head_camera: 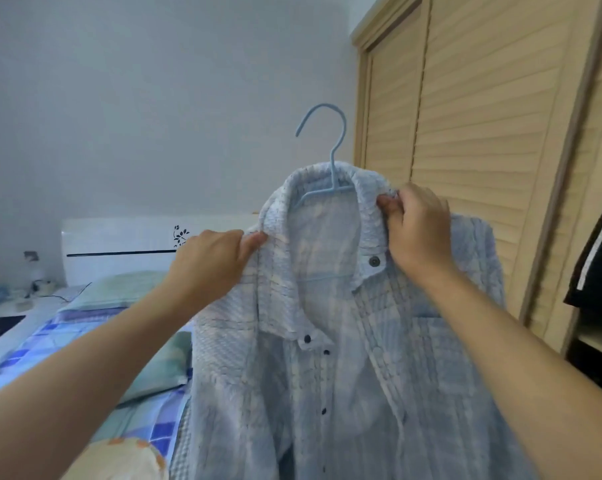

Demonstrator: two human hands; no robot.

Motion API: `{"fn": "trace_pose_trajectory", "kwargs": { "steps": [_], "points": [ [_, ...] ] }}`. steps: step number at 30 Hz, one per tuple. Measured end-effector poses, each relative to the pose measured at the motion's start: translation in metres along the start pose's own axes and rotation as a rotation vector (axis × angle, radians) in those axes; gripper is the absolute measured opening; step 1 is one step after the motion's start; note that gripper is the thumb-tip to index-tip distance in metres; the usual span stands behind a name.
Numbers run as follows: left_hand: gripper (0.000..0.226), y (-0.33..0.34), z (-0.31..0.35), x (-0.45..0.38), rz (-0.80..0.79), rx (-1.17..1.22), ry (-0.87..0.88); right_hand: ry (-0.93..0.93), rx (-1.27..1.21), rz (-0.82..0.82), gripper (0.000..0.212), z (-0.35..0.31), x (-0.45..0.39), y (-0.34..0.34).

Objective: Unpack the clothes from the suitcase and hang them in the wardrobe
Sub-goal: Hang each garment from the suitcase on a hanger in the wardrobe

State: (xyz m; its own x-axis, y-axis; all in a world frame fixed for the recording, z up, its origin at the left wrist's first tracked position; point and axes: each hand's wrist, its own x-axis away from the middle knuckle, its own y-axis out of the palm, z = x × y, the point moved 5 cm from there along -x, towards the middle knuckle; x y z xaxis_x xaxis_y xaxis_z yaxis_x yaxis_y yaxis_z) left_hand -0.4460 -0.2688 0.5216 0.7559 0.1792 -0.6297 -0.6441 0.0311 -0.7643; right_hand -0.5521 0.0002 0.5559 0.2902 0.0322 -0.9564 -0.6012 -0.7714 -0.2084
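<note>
Far left: a white bedside surface [22, 303] is sitting against the grey wall, carrying small items too blurred to identify. Next to it a bed [50, 344] is lying under a blue-and-white checked cover, with a pale green pillow [119, 289] at its head and a white headboard [119, 244] bearing a dark flower motif standing behind. A cream and orange patterned object [119, 459] is showing at the bottom edge; cannot tell what it is.

Left hand [213, 261]: reaching up from lower left, fingers curled and pinching the left shoulder edge of the shirt [344, 358] beside the collar. Grip is closed on fabric.

Centre: the shirt, pale blue-and-white plaid with a textured weave and dark snap buttons, is hanging open-fronted in mid-air in front of the person, above the bed edge. It is sitting on a light blue hanger [330, 147], whose hook is standing upright above the collar; the hanger's arm is visible through the neck opening and its lower bar is showing faintly through the cloth.

Right hand [417, 226]: reaching up from lower right, fingers and thumb curled, pinching the right side of the collar. Both hands are apart, one at each shoulder, each gripping the shirt.

Right: a wardrobe [465, 133] with light wooden slatted doors is standing just behind the shirt. At the far right edge it is open, with a dark garment [597, 258] hanging inside above a pale shelf.
</note>
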Motion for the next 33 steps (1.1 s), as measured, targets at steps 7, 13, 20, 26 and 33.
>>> {"fn": "trace_pose_trajectory", "kwargs": {
  "steps": [7, 13, 20, 26, 33],
  "points": [
    [0.078, -0.047, -0.007, -0.004, 0.07, -0.014, -0.04, -0.04, 0.189, 0.118, 0.022, -0.025, -0.016, -0.013],
    [0.079, -0.005, -0.051, -0.034, -0.144, 0.088, -0.105, 0.078, 0.116, -0.102, 0.031, 0.001, 0.002, 0.058],
    [0.068, 0.292, -0.168, -0.048, -0.445, 0.093, -0.376, 0.422, 0.225, -0.641, 0.033, 0.104, 0.175, 0.315],
    [0.069, 0.543, -0.232, 0.183, -0.662, 0.25, -0.587, 0.573, 0.202, -1.371, 0.065, 0.121, 0.524, 0.409],
    [0.083, 0.522, -0.364, 0.436, -0.74, 0.112, -0.879, 0.539, 0.35, -1.848, 0.067, 0.065, 0.75, 0.361]
  ]
}}
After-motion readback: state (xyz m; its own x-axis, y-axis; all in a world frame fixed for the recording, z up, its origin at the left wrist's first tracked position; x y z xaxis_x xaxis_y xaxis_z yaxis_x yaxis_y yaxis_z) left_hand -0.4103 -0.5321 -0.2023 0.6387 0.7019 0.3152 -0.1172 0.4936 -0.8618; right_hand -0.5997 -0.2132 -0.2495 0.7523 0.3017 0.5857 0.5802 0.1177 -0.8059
